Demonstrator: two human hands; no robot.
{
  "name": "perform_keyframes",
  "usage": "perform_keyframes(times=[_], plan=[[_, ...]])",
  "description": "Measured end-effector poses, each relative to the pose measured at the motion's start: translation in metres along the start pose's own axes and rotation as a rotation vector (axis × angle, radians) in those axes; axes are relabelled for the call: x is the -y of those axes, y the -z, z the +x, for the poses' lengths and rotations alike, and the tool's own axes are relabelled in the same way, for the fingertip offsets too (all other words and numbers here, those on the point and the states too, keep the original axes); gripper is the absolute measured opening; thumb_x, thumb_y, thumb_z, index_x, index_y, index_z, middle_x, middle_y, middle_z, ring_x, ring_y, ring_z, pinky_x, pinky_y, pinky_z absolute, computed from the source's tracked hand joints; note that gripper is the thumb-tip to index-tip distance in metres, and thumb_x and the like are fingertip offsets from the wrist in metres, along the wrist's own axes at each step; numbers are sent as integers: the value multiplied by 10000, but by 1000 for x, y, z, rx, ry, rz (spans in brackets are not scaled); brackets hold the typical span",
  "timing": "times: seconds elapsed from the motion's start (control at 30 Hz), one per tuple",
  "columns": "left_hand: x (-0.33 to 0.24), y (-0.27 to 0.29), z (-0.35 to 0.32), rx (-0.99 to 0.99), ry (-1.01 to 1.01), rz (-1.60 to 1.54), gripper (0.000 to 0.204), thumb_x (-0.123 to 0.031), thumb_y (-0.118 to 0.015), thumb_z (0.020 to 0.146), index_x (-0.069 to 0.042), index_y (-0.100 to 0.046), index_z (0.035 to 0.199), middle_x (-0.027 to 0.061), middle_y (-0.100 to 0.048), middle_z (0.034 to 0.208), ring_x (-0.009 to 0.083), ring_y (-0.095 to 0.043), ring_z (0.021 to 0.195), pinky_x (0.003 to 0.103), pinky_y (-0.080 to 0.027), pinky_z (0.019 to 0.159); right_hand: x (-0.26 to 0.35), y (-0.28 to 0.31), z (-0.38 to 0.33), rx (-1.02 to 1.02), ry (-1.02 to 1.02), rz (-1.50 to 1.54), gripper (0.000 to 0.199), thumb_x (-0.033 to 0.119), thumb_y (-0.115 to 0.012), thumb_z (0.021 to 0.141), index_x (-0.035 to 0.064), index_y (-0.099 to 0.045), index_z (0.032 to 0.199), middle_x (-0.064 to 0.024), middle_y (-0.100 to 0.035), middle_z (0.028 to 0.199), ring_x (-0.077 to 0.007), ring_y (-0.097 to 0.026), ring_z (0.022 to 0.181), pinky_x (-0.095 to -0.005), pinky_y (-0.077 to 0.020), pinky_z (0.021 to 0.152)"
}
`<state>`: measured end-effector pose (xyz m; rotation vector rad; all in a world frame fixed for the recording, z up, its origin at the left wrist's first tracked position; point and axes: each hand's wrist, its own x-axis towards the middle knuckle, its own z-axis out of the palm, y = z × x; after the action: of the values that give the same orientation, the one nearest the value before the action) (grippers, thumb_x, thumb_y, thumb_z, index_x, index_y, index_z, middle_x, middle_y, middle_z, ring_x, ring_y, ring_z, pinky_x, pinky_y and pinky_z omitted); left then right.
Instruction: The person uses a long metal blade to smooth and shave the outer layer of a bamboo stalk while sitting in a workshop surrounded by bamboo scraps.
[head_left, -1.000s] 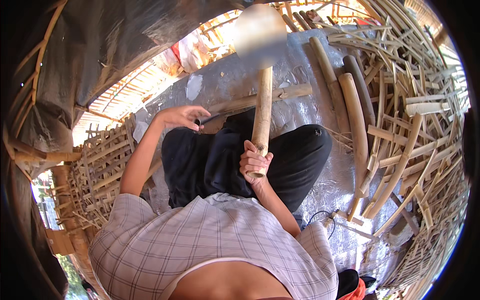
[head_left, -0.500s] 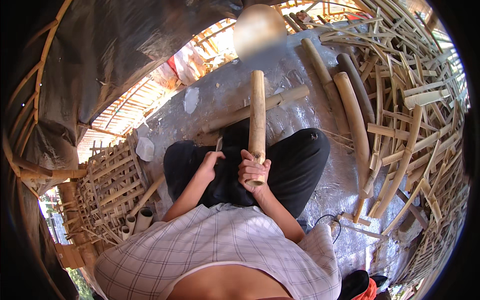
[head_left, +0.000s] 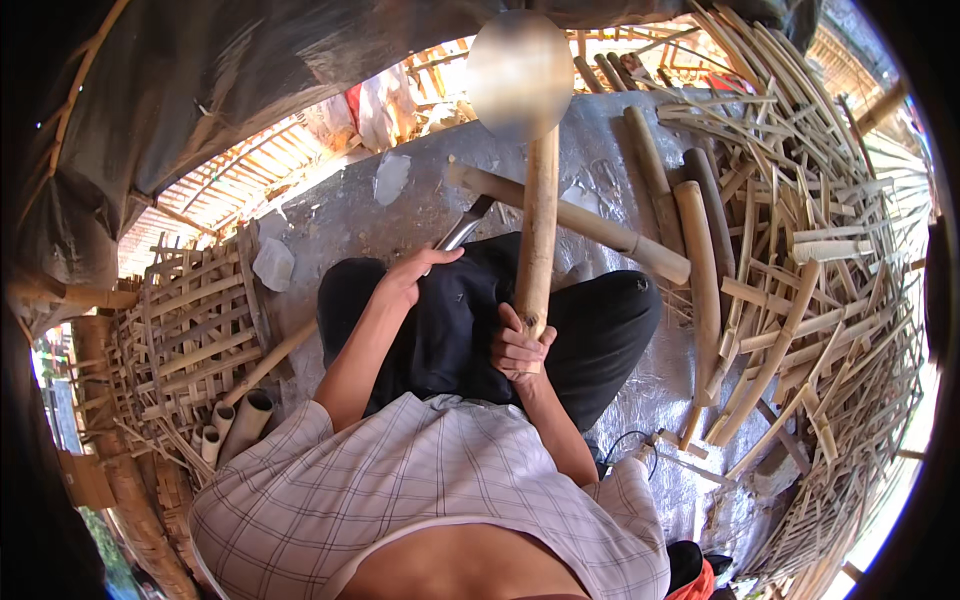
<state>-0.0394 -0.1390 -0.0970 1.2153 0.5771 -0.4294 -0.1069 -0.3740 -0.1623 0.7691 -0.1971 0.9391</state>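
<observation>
Head view: two hands, right (head_left: 520, 345) gripping one bamboo pole (head_left: 538, 230), left (head_left: 415, 275) holding one blade (head_left: 462, 228).

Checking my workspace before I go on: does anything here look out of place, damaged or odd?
Nothing looks damaged. The right hand grips an upright bamboo pole; the left hand rests on a metal blade. Split bamboo strips lie in a loose heap on the right, untidy but unbroken.

Silver floor sheet (head_left: 340, 215) — bamboo poles (head_left: 690, 225), split strips (head_left: 800, 260) on it.
</observation>
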Motion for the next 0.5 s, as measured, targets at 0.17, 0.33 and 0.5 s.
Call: perform_keyframes(times=[0.17,0.33,0.5], plan=[[-8,-2,11,81,148,-141,248,-170,-815,841,-47,-736,1041,44,-737,871,147,-698,700,278,-543,616,6,-35,-15,-346,-32,-502,412,98,-653,659,25,-488,1030,-43,-452,646,-161,-469,492,-321,-444,568],[29,41,39,263,166,-446,258,-162,-776,870,-7,-736,1073,82,-761,939,187,-740,805,318,-610,782,-9,-92,-11,-1059,-1,-1562,421,19,-698,589,-3,-584,994,-117,-637,760,-236,-627,646,-387,-517,642],[43,65,44,263,188,-623,267,-155,-754,900,-4,-714,1117,93,-760,1016,191,-736,926,315,-594,877,-1,-87,14,-1160,78,-2328,452,101,-751,615,-37,-645,1032,-108,-700,798,-253,-641,671,-337,-522,703]])
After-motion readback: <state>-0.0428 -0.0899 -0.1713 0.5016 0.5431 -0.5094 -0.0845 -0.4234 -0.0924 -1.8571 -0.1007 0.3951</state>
